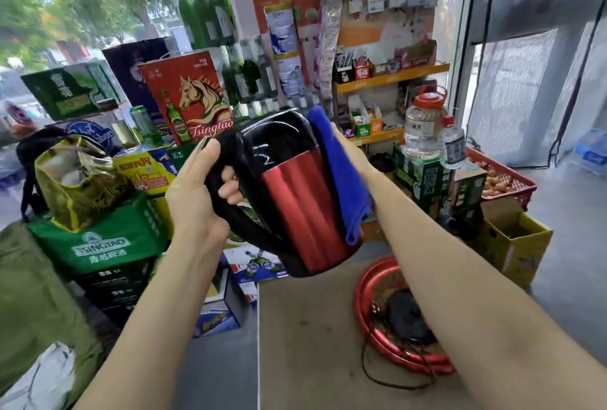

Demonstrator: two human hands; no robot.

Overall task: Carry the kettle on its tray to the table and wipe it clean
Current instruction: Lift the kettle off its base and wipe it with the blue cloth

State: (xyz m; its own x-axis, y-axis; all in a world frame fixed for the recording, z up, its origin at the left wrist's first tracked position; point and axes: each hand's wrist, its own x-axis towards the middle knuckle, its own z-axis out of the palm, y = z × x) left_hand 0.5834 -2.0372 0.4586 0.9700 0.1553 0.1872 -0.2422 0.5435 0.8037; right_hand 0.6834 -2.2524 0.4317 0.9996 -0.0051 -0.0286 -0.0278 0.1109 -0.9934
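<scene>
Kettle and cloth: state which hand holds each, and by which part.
The left hand grips the kettle by its black handle, lifted above the table. The right hand presses the blue cloth flat against the kettle's side.

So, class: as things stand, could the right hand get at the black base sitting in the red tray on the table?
Probably not at once: the right hand is pressing the blue cloth against the kettle. The path itself looks clear, since the base lies uncovered in the tray below that forearm.
</scene>
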